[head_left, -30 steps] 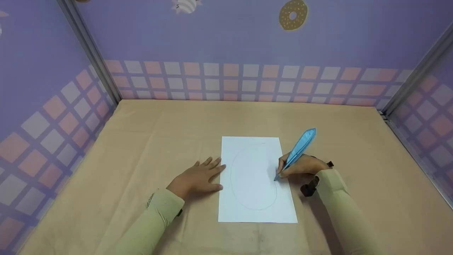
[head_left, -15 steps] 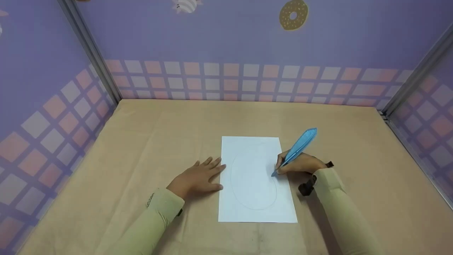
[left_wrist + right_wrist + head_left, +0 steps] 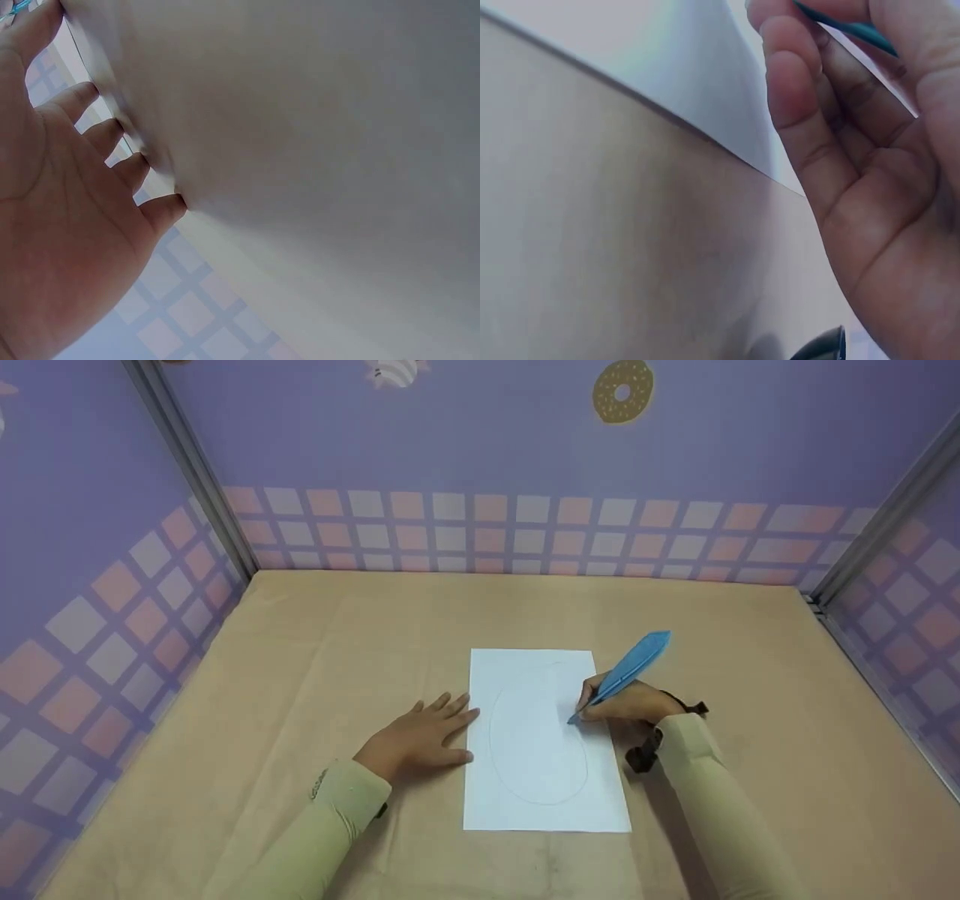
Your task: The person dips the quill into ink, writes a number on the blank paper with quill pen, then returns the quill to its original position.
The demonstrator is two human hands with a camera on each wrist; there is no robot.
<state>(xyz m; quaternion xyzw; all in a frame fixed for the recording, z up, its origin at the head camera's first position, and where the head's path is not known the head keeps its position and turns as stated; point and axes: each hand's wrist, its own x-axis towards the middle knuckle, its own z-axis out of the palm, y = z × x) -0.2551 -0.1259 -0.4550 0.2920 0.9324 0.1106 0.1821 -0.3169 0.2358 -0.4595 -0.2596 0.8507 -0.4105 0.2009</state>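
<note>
A white sheet of paper [image 3: 525, 780] lies on the tan-covered table, bearing a thin, curved pencil-like outline that runs down its left side, round the bottom and up the right. My right hand [image 3: 619, 703] pinches a blue feather-shaped pen [image 3: 634, 664], its tip at the upper end of the line's right side. In the right wrist view the pen's teal shaft [image 3: 851, 28] shows between thumb and fingers, the other fingers curled beneath. My left hand [image 3: 420, 739] lies with fingers spread, fingertips and thumb at the paper's left edge; the left wrist view shows its palm [image 3: 67, 210].
The tan cloth [image 3: 360, 622] covers the table and has faint creases. Purple walls with a pink and white check band [image 3: 487, 536] close off the back and sides, with metal posts [image 3: 191, 472] at the corners. Dark straps with a small black device [image 3: 641, 757] sit at my right wrist.
My right hand and the pen tip have moved up and to the left over the paper, lengthening the line's right side. My left hand and the paper have stayed in place.
</note>
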